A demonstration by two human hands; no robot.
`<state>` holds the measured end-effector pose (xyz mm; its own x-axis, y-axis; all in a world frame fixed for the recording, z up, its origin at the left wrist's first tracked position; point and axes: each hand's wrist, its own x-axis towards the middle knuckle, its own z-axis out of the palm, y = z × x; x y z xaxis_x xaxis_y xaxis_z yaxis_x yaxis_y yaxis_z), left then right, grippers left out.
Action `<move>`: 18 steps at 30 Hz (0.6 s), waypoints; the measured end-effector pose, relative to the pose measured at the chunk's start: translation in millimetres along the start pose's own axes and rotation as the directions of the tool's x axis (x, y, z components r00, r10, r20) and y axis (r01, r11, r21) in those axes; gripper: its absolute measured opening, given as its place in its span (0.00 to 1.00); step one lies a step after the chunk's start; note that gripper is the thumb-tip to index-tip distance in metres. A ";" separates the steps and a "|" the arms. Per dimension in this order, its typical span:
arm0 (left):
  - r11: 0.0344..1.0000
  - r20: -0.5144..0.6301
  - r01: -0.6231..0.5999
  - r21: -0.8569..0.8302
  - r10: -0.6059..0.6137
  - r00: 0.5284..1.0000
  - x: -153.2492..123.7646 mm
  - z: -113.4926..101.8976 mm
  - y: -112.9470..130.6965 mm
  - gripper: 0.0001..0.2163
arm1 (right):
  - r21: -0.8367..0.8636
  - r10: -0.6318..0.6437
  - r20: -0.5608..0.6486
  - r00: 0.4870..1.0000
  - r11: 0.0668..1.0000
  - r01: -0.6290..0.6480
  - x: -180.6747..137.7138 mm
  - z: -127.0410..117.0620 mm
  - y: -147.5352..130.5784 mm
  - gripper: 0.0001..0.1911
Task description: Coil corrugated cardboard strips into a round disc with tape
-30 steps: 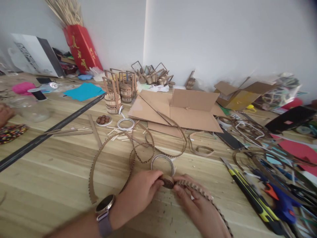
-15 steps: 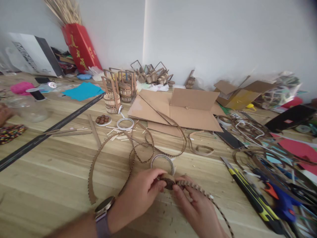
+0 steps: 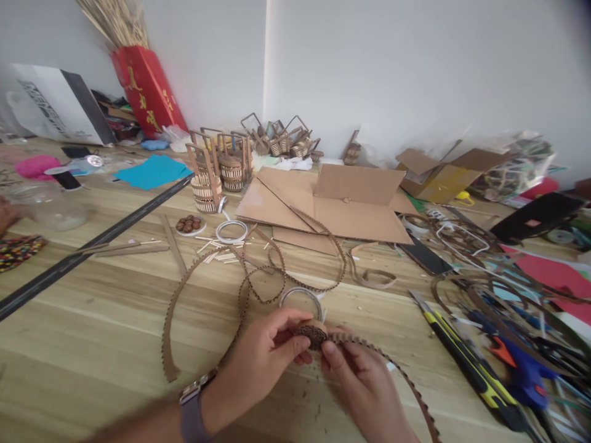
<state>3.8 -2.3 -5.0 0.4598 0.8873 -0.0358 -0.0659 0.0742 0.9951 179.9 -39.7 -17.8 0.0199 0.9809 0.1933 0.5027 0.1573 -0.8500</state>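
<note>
Between my hands is a small tight coil (image 3: 312,336) of brown corrugated cardboard, its ridged end face turned toward me. My left hand (image 3: 263,351) pinches the coil between thumb and fingers. A loose corrugated cardboard strip (image 3: 392,363) runs out from the coil, and my right hand (image 3: 362,375) grips it close to where it meets the roll; its tail curves down to the right. Just behind the coil lies a roll of white tape (image 3: 302,296). More corrugated strips (image 3: 173,326) lie in loops on the table to the left and beyond.
A yellow-black utility knife (image 3: 471,357) and a blue glue gun (image 3: 521,369) lie at right among tangled strips. Behind are flattened cardboard (image 3: 360,209), miniature baskets (image 3: 207,191) and a dish of brown balls (image 3: 190,224). Another person's hand (image 3: 7,212) shows at the far left.
The coil has turned so more of its round end face shows. Both hands keep hold at nearly the same place; my left wrist has rotated a little.
</note>
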 end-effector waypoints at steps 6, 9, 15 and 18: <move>0.996 -0.027 -0.012 0.088 0.014 1.000 0.0 -2.3 4.4 0.13 | -0.001 0.029 0.014 0.999 1.000 -0.029 -1.3 -0.8 1.2 0.23; 0.993 -0.035 -0.011 0.117 0.015 0.999 0.4 -3.5 3.8 0.13 | 0.010 0.074 0.034 0.997 0.997 -0.075 -3.0 -1.2 3.6 0.22; 0.973 -0.037 -0.048 0.227 0.057 0.998 -1.0 -5.9 -0.3 0.13 | 0.041 0.110 0.074 0.991 0.993 -0.113 -3.2 -3.3 12.6 0.18; 0.912 -0.017 -0.126 0.391 0.144 0.989 -1.8 -7.1 -3.6 0.13 | 0.004 0.125 0.074 0.989 0.992 -0.126 -0.8 -4.1 10.9 0.19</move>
<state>-3.1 -1.0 -9.1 0.4305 0.8964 0.1059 0.2282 -0.2216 0.9481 188.9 -39.3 -25.2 0.0185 0.9987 0.0483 0.4928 0.0330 -0.8695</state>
